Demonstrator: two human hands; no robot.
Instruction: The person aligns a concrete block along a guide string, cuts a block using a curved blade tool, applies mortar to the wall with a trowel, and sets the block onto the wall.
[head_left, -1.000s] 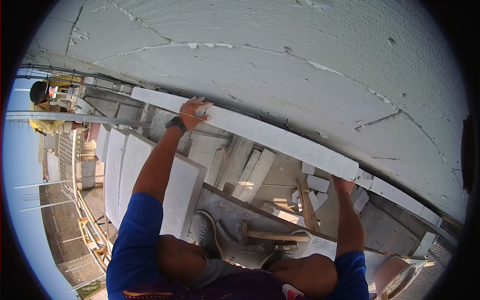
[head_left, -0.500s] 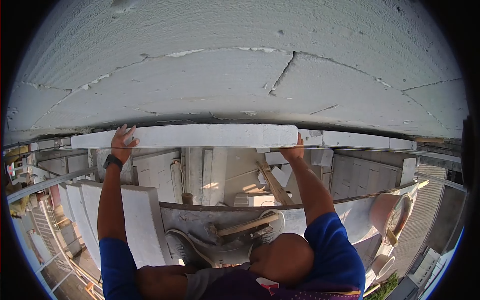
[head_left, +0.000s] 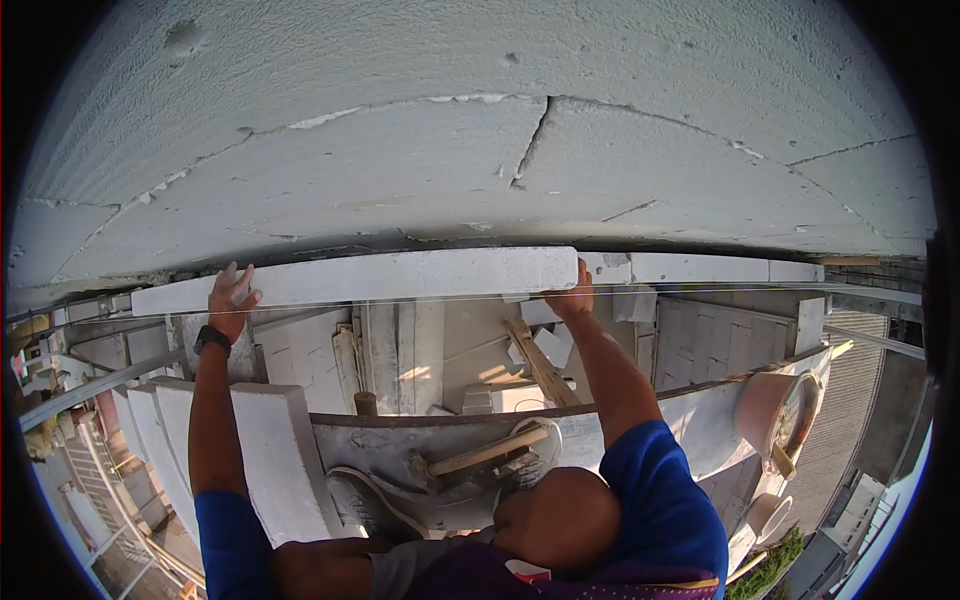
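Note:
A long white lightweight concrete block (head_left: 400, 275) lies along the top course, close to the grey block wall (head_left: 380, 170). Near its left end, my left hand (head_left: 233, 300) rests against it with fingers spread and thumb out to the right. My right hand (head_left: 573, 292) grips the block's right end, its fingers bent around the corner and its thumb on the near side. A thin taut string line (head_left: 700, 288) runs along the near edge. Beyond a short gap at the right sits another white block (head_left: 700, 268). A dark watch (head_left: 212, 341) is on my left wrist.
White blocks (head_left: 270, 440) stand on edge at lower left. My shoes are on a platform (head_left: 370, 440) with a wooden-handled tool (head_left: 490, 448). A mortar bucket (head_left: 775, 412) stands at right. Far below are planks (head_left: 540, 365) and block pieces; the drop is open.
The view has shifted slightly, so the wall joint appears farther left. Both hands stay at the block, which looks a little more tilted, its left end lower in view.

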